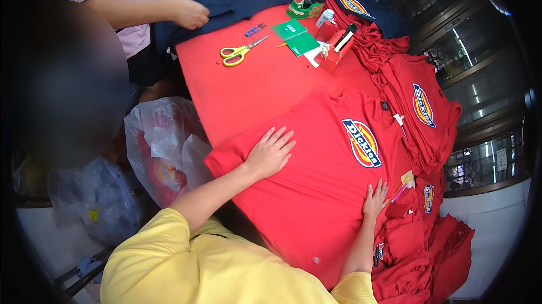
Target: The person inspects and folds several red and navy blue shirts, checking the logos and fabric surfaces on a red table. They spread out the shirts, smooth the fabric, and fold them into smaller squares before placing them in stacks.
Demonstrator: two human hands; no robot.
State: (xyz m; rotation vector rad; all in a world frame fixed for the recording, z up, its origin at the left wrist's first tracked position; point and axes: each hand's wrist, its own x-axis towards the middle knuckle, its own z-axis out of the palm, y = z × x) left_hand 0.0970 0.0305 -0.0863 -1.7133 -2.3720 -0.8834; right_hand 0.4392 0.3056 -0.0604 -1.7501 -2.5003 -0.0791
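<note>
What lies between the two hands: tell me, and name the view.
Between the left hand and right hand lies only red shirt, its logo beyond that stretch, as the head view shows.

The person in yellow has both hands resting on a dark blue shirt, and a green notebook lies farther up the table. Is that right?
Not quite: the shirt under the left hand and right hand is red, as the head view shows. The green notebook does lie farther up the table.
</note>
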